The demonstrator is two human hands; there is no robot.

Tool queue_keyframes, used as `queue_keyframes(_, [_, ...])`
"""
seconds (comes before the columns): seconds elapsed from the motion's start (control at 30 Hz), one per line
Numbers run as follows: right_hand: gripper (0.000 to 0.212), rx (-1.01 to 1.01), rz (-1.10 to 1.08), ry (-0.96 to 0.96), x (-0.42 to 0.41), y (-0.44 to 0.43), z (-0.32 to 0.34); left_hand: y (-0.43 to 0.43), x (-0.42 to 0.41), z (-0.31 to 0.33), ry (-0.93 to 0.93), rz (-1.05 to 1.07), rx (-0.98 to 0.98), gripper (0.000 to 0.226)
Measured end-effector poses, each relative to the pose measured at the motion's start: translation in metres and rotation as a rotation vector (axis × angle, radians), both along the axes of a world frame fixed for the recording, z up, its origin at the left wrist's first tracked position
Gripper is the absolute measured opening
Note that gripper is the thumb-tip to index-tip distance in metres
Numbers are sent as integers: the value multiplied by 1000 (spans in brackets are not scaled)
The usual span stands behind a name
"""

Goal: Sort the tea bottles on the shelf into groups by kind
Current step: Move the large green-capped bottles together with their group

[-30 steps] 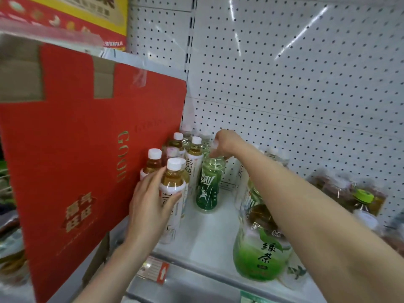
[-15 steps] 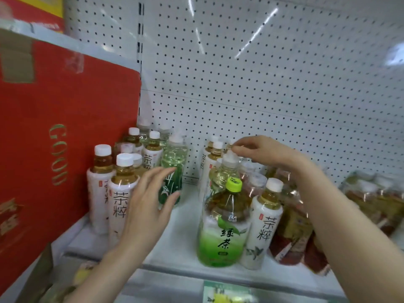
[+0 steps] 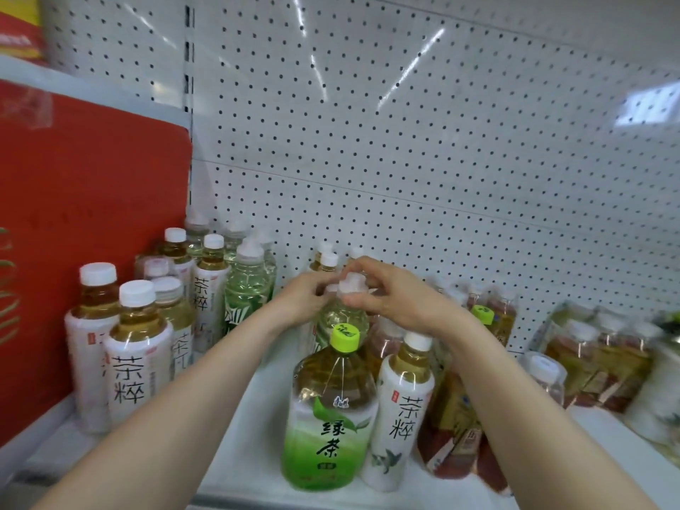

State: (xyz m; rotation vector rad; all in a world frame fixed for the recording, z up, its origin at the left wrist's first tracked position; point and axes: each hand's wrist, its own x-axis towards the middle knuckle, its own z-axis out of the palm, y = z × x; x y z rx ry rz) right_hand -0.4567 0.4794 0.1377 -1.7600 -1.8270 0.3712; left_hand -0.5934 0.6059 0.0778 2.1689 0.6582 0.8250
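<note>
My right hand [image 3: 390, 296] pinches the white cap of a clear pale-green bottle [image 3: 340, 316] in the middle of the shelf. My left hand [image 3: 301, 300] curls round the same bottle's shoulder from the left. In front of it stand a large green tea bottle [image 3: 331, 414] with a lime cap and a white-labelled tea bottle [image 3: 399, 410]. At the left stands a group of white-labelled amber tea bottles [image 3: 138, 347]. A green-labelled clear bottle [image 3: 246, 292] stands behind that group.
A red cardboard box [image 3: 88, 222] walls off the left end. The white pegboard back panel [image 3: 404, 160] rises behind. Red-brown and yellow bottles in plastic wrap [image 3: 588, 358] crowd the right. The white shelf [image 3: 235, 450] shows bare between my forearms.
My left hand left the white-labelled bottles and moved right to the clear bottle. My right hand lowered onto that bottle's cap. The view shifted right.
</note>
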Motion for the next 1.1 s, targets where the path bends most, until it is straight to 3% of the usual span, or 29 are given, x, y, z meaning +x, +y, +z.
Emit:
queue_keyframes(0.23, [52,-55,-91,-261,-12,0,14,-10,-44,-26,-178,250,81,36])
queue_keyframes(0.43, [57,-98,-97,-398,-47,22,25,-40,-98,-28,-146,409,217,36])
queue_keyframes(0.73, [62,-51,-6,-343,-104,40,21,-74,-135,-27,-99,463,232,43])
queue_keyframes(1.0, [82,-91,-273,-199,-118,45,-1,-89,-130,-45,-59,530,231,70])
queue_keyframes(1.1, [75,-116,-300,-170,-123,46,-1,-93,-129,-53,-19,544,198,50])
